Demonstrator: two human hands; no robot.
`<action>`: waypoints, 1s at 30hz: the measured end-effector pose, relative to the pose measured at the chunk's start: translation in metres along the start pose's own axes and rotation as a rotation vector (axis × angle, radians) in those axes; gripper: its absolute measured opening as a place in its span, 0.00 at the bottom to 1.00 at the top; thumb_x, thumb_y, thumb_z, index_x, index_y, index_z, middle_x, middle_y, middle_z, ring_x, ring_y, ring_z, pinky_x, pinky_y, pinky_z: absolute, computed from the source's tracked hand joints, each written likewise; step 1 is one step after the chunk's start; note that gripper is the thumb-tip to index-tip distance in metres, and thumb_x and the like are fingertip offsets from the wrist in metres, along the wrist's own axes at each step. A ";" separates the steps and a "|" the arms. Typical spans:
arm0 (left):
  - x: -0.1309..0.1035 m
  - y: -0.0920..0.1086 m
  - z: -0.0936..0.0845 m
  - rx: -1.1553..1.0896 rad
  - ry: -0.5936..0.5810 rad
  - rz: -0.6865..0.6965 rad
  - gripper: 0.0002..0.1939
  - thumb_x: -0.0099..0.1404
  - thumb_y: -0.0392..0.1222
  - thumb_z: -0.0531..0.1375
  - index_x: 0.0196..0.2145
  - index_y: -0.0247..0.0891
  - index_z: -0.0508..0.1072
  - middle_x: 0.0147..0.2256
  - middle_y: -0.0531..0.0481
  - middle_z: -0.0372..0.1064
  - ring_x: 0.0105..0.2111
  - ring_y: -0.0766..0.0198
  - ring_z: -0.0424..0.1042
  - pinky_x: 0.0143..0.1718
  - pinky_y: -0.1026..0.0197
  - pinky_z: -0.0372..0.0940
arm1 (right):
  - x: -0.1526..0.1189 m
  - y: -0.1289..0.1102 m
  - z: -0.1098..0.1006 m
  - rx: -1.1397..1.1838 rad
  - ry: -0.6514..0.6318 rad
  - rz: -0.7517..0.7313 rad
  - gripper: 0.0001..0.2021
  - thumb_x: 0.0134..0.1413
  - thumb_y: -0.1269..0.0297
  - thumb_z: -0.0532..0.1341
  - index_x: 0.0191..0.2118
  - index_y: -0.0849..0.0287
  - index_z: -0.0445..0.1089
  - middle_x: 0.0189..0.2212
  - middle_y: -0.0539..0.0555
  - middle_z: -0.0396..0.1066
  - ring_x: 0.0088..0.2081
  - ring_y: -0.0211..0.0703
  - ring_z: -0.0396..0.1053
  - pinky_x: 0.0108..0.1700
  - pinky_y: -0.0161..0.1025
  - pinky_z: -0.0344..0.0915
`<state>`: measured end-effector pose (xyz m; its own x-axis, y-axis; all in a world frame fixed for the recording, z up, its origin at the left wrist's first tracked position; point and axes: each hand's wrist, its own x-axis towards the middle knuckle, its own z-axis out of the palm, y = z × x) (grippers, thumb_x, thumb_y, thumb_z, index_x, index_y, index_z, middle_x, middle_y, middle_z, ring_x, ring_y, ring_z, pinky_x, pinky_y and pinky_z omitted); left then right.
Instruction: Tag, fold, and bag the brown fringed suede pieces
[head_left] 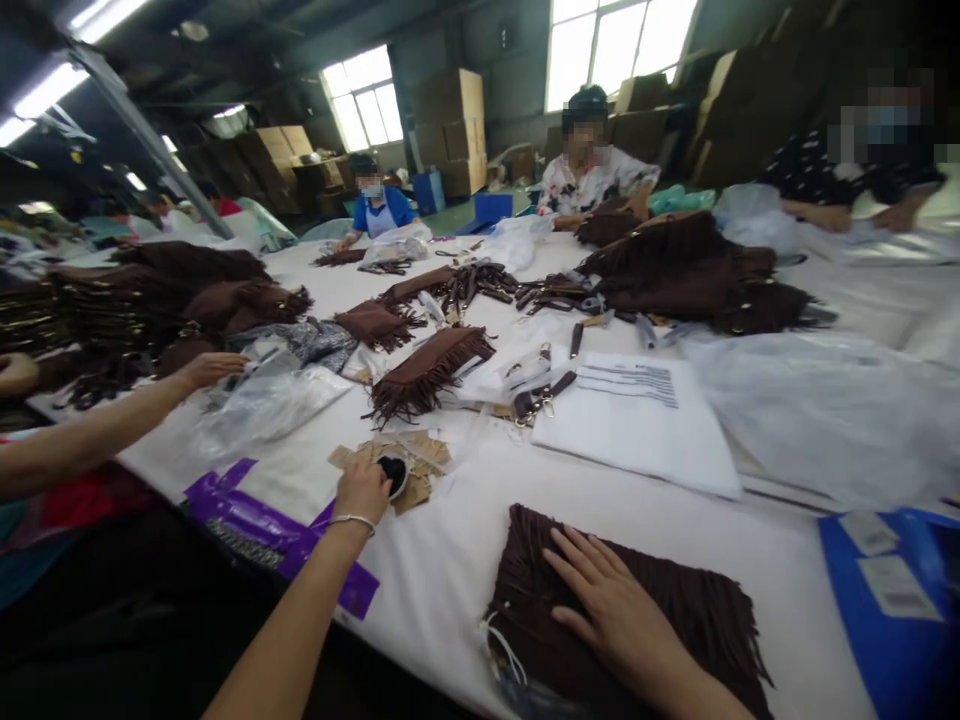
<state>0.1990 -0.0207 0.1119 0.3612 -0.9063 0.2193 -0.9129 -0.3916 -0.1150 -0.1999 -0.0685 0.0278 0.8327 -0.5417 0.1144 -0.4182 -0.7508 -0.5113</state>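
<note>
- Right hand (pixel 611 595) lies palm down on the fringed bag (pixel 697 590), fingers stretched out and slightly parted, the thumb held away from them; it rests on the dark brown strips without gripping.
- Left hand (pixel 364 493), beyond and to the left of the fringed bag, is bent over a small cup (pixel 406 478), its fingers drawn together at the dark middle; the fingertips are hidden, so I cannot tell whether they pinch anything.
- White-covered table (pixel 442 570): it spreads under and all around the fringed bag, which lies near its front edge.
- Pile of brown bags (pixel 667 260): well beyond the fringed bag, toward the far side.
- Clear plastic (pixel 825 410): crumpled, beyond the fringed bag and to its right.
- Fringed bag itself: flat beneath the right palm, its strips fanning out along the right edge.
- White printed sheet (pixel 630 440): just beyond the fringed bag, dark lines of print at its far end.
- Blue packet (pixel 885 600): right of the fringed bag, apart from it, with pale labels.
- Brown fringed pouch (pixel 431 370): beyond the fringed bag, to the left.
- Cardboard scraps (pixel 427 460): left of the fringed bag and farther off, around the cup.
- White cord (pixel 506 645): looped at the fringed bag's left edge.
</note>
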 end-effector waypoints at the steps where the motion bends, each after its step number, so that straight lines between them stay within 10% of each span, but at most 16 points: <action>1: 0.004 0.003 -0.002 -0.002 0.001 0.012 0.05 0.55 0.35 0.58 0.22 0.33 0.69 0.30 0.39 0.66 0.39 0.44 0.64 0.43 0.44 0.62 | 0.000 -0.001 -0.003 0.020 -0.012 0.005 0.29 0.60 0.49 0.54 0.63 0.49 0.49 0.64 0.52 0.41 0.64 0.52 0.39 0.63 0.57 0.46; 5: 0.024 0.050 -0.015 -0.185 0.120 0.218 0.06 0.59 0.38 0.57 0.33 0.32 0.69 0.35 0.40 0.67 0.41 0.48 0.65 0.47 0.44 0.59 | 0.002 -0.005 -0.014 0.074 -0.055 0.033 0.30 0.59 0.48 0.56 0.63 0.51 0.49 0.64 0.53 0.40 0.64 0.51 0.36 0.64 0.55 0.42; 9: 0.050 0.159 -0.022 -0.570 0.126 0.556 0.10 0.66 0.41 0.53 0.43 0.37 0.68 0.41 0.45 0.68 0.45 0.56 0.64 0.49 0.51 0.60 | 0.002 -0.005 -0.019 0.141 -0.056 0.054 0.31 0.59 0.47 0.56 0.64 0.52 0.48 0.64 0.53 0.39 0.64 0.50 0.35 0.65 0.54 0.39; 15: 0.109 0.299 0.029 -0.496 -0.175 0.760 0.09 0.60 0.39 0.61 0.39 0.34 0.71 0.39 0.44 0.68 0.43 0.56 0.66 0.48 0.55 0.61 | 0.003 0.000 -0.021 0.207 -0.076 0.050 0.33 0.58 0.44 0.53 0.64 0.53 0.48 0.64 0.53 0.37 0.64 0.50 0.33 0.65 0.55 0.36; 20: 0.141 0.319 0.070 -0.373 -0.263 0.770 0.08 0.65 0.34 0.54 0.32 0.32 0.72 0.33 0.44 0.68 0.38 0.57 0.68 0.42 0.56 0.63 | 0.006 0.003 -0.020 0.233 -0.085 0.048 0.31 0.60 0.47 0.54 0.63 0.56 0.49 0.64 0.55 0.37 0.65 0.49 0.32 0.65 0.54 0.35; 25: 0.142 0.304 0.068 -0.306 -0.244 0.791 0.12 0.69 0.34 0.48 0.34 0.33 0.70 0.35 0.45 0.69 0.38 0.62 0.67 0.43 0.61 0.61 | 0.004 0.002 -0.036 0.314 -0.098 0.056 0.29 0.57 0.48 0.57 0.61 0.54 0.54 0.63 0.54 0.45 0.64 0.51 0.40 0.64 0.54 0.41; 30: 0.126 0.303 0.052 -0.244 -0.139 0.773 0.13 0.70 0.37 0.44 0.39 0.33 0.68 0.35 0.43 0.68 0.36 0.59 0.67 0.36 0.61 0.60 | 0.029 0.039 -0.085 0.152 0.376 0.249 0.22 0.62 0.60 0.54 0.60 0.57 0.56 0.59 0.52 0.55 0.61 0.42 0.48 0.62 0.42 0.50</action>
<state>-0.0224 -0.2622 0.0545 -0.3812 -0.9236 0.0407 -0.9234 0.3825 0.0329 -0.2231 -0.1456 0.0838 0.5130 -0.8185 0.2587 -0.5073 -0.5322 -0.6777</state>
